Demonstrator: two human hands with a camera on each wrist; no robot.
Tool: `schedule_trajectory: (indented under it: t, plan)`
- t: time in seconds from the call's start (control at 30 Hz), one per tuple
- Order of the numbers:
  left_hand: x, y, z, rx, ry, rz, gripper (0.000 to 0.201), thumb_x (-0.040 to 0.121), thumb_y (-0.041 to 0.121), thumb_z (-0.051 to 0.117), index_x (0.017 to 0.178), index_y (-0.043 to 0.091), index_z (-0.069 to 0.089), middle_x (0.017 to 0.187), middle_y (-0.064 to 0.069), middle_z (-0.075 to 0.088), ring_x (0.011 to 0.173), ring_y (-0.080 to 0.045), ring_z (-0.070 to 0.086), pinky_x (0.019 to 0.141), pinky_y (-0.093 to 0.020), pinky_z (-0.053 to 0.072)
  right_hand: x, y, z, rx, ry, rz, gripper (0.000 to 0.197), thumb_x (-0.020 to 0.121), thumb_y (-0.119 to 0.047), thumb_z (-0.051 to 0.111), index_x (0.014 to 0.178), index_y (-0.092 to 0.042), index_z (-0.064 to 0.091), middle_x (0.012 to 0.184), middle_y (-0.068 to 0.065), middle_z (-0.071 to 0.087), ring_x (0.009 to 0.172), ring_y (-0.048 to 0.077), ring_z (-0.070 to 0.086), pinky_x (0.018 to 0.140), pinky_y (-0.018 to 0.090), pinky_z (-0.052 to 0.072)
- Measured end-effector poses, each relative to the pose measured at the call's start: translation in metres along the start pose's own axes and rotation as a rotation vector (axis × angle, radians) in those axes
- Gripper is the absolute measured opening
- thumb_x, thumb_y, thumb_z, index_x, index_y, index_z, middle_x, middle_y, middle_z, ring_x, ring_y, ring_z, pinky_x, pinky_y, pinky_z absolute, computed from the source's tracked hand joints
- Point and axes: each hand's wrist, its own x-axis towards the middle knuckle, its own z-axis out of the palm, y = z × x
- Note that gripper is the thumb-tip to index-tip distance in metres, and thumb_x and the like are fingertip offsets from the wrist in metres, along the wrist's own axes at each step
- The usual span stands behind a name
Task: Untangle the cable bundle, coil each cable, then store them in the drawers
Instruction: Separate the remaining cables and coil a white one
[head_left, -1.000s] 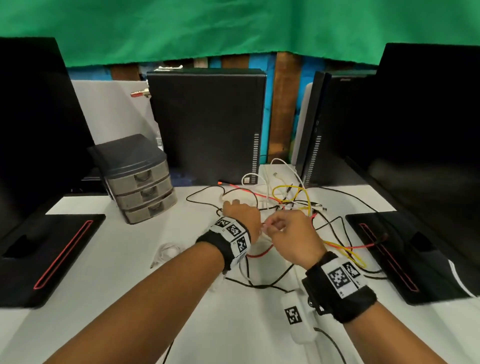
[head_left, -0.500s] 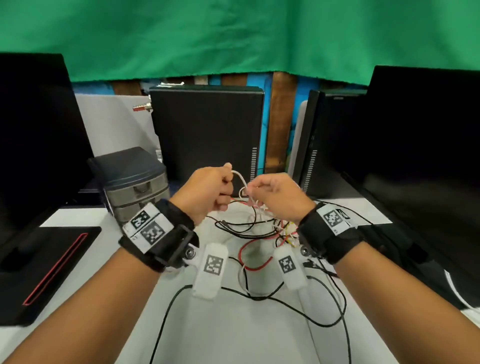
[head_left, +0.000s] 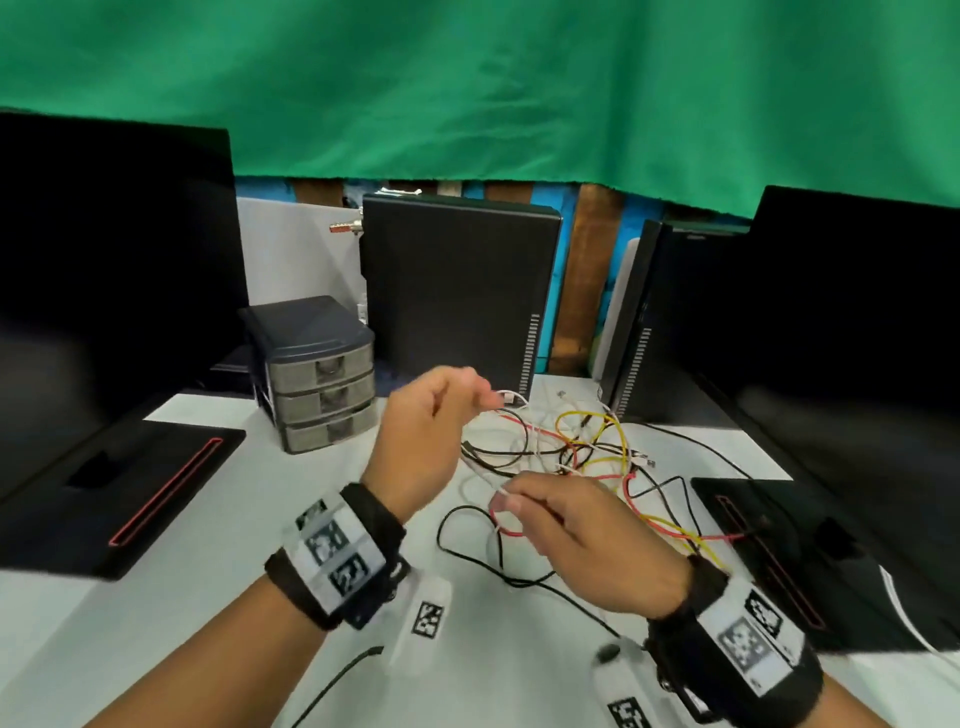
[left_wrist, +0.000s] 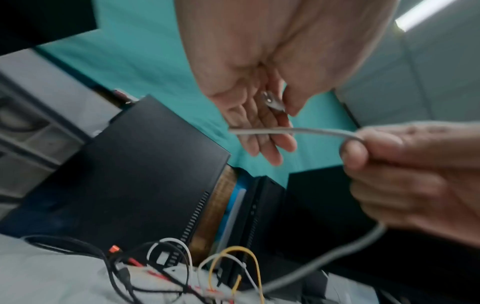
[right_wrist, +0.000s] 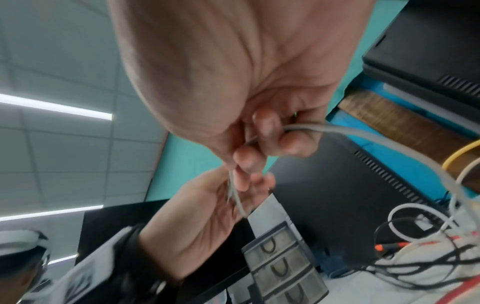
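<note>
The tangled cable bundle (head_left: 587, 447) of black, red, yellow and white leads lies on the white table (head_left: 208, 597), right of centre. A white cable (left_wrist: 298, 130) runs out of it to both hands. My left hand (head_left: 470, 387) is raised above the bundle's left side; in the left wrist view the thumb pinches the cable's white plug (left_wrist: 272, 102) against the fingers. My right hand (head_left: 506, 506) is lower and nearer me, fingers curled round the white cable (right_wrist: 363, 133). The grey three-drawer unit (head_left: 322, 384) stands at the back left, all drawers closed.
A black computer tower (head_left: 457, 291) stands behind the bundle, and a second one (head_left: 649, 322) at the back right. Dark monitors on black stand bases (head_left: 130, 483) (head_left: 779, 519) flank the table. White tagged pods (head_left: 421, 618) with black cords hang from my wrists.
Both hands rose from the bundle holding the white cable close together. Now they have moved apart: the right hand has dropped toward me, while the left stays raised.
</note>
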Motion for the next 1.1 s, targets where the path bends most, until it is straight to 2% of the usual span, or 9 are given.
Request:
schedule_trajectory:
  t: [0.13,0.27,0.37,0.57,0.7,0.77,0.87,0.97,1.1]
  plan:
    - [-0.03,-0.019,0.024,0.338,-0.305,0.111,0.032,0.104,0.025,0.051,0.082,0.015,0.072,0.071,0.007,0.07,0.07,-0.004,0.065,0.078,-0.035,0.054,-0.024,0.02,-0.022,0.045,0.143,0.01,0.028,0.101,-0.038,0.045,0.102,-0.026,0.07,0.086,-0.016,0.068,0.083,0.009,0.065,0.075,0.034,0.051]
    - [-0.042,0.002,0.042,-0.032,-0.444,-0.139,0.039,0.103,0.033,0.048,0.081,0.009,0.071,0.057,0.0,0.058,0.055,-0.014,0.058,0.07,-0.027,0.051,-0.024,0.028,-0.037,0.172,0.339,0.015,0.015,0.099,-0.024,0.061,0.092,-0.026,0.074,0.086,-0.01,0.071,0.083,0.015,0.067,0.074,0.028,0.052]
    - [-0.04,0.028,0.041,-0.303,-0.47,-0.289,0.038,0.099,0.038,0.052,0.078,0.018,0.076,0.058,0.0,0.054,0.058,-0.017,0.061,0.081,-0.034,0.055,-0.021,0.029,-0.046,0.374,0.462,0.072,0.013,0.092,-0.028,0.064,0.093,-0.026,0.077,0.085,-0.007,0.074,0.079,0.007,0.066,0.073,0.019,0.05]
    - [-0.04,0.039,0.037,-0.726,-0.416,-0.355,0.03,0.091,0.02,0.055,0.11,0.007,0.075,0.103,-0.014,0.076,0.107,-0.024,0.072,0.087,-0.026,0.057,-0.027,0.026,-0.019,0.343,0.189,0.11,0.037,0.101,-0.037,0.054,0.075,-0.017,0.071,0.064,0.008,0.059,0.058,0.005,0.046,0.06,0.025,0.039]
    - [-0.028,0.02,0.03,-0.279,-0.187,-0.088,0.027,0.097,0.026,0.052,0.109,0.019,0.075,0.123,0.001,0.071,0.121,-0.006,0.062,0.101,-0.021,0.046,-0.035,0.005,-0.004,0.227,-0.071,0.053,0.026,0.106,-0.028,0.047,0.104,-0.04,0.069,0.064,0.002,0.057,0.059,0.005,0.05,0.063,0.02,0.043]
    - [-0.025,0.004,0.023,0.083,-0.133,0.124,0.028,0.103,0.028,0.05,0.096,0.026,0.077,0.115,0.02,0.071,0.117,0.004,0.061,0.097,-0.014,0.044,-0.037,-0.003,-0.01,0.184,-0.086,0.043,0.022,0.105,-0.03,0.046,0.111,-0.026,0.067,0.063,-0.011,0.053,0.06,0.005,0.05,0.063,0.022,0.042]
    - [-0.03,-0.015,0.021,0.283,-0.308,0.235,0.037,0.104,0.032,0.043,0.083,0.018,0.07,0.088,0.008,0.073,0.096,-0.01,0.068,0.09,-0.037,0.049,-0.034,-0.007,-0.029,0.166,0.089,-0.01,0.027,0.104,-0.033,0.047,0.105,-0.02,0.07,0.08,-0.008,0.067,0.076,0.01,0.061,0.073,0.027,0.048]
    - [-0.036,-0.011,0.028,0.154,-0.491,0.121,0.046,0.104,0.031,0.038,0.081,0.007,0.07,0.079,0.004,0.073,0.093,-0.011,0.069,0.096,-0.033,0.048,-0.029,0.005,-0.043,0.188,0.3,0.001,0.021,0.103,-0.017,0.054,0.097,-0.018,0.074,0.09,-0.008,0.071,0.09,0.014,0.066,0.079,0.02,0.049]
    - [-0.041,0.005,0.034,-0.216,-0.684,-0.149,0.045,0.102,0.025,0.037,0.115,-0.005,0.067,0.068,0.01,0.064,0.08,-0.015,0.071,0.093,-0.026,0.049,-0.024,0.023,-0.043,0.4,0.441,0.074,0.016,0.096,-0.012,0.062,0.096,-0.016,0.077,0.092,-0.003,0.075,0.088,0.011,0.069,0.08,0.022,0.051]
